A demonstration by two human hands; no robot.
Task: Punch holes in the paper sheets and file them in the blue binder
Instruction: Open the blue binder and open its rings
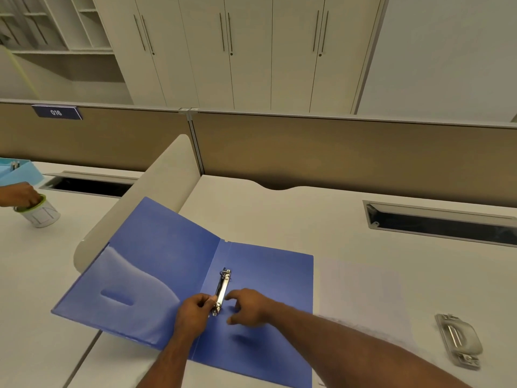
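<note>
The blue binder [156, 264] lies open on the white desk, its left cover leaning on a low beige divider. Its metal ring clip [223, 287] runs along the spine. My left hand [193, 310] pinches the near end of the clip between thumb and fingers. My right hand [249, 305] hovers just right of the clip over the right cover, fingers spread and holding nothing. White paper sheets [363, 298] lie flat to the right of the binder. A grey hole punch [458, 340] rests further right, near the desk's front.
A cable slot [442, 222] opens in the desk at the back right. On the neighbouring desk to the left, another person's hand [19, 194] grips a white cup [42, 212] with a green rim, beside a light blue box [19, 172]. A tan partition [335, 152] closes the back.
</note>
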